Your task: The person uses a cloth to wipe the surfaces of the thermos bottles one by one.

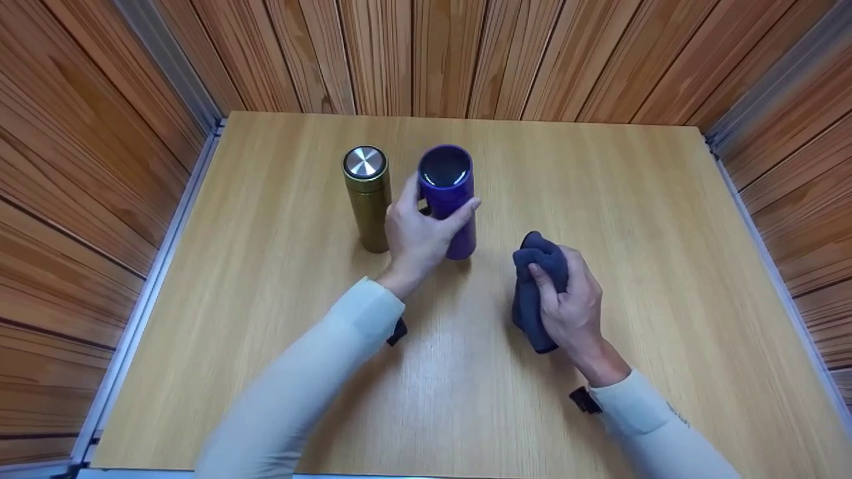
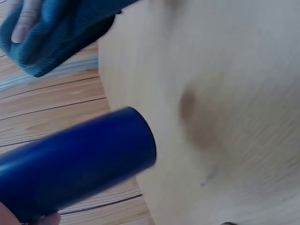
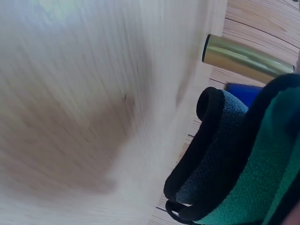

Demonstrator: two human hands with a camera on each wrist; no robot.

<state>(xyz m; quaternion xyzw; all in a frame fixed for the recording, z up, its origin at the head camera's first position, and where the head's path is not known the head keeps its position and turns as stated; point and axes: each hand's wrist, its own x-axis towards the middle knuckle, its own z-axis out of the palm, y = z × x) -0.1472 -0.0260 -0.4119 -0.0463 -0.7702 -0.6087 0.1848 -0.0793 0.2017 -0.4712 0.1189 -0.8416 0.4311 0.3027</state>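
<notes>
My left hand grips a purple-blue thermos bottle, thumb on one side and fingers around the other. The bottle stands upright with a dark glossy top. In the left wrist view, a shadow lies apart from the base of the bottle, which looks raised off the table. My right hand holds a bunched, dark blue-grey cloth, off to the right of the bottle. The right wrist view shows green on part of the cloth, with black edging.
A gold-green thermos bottle with a shiny metal lid stands upright just left of my left hand. Wood-panelled walls enclose the light wooden table at the back and both sides. Metal rails run along the table's sides.
</notes>
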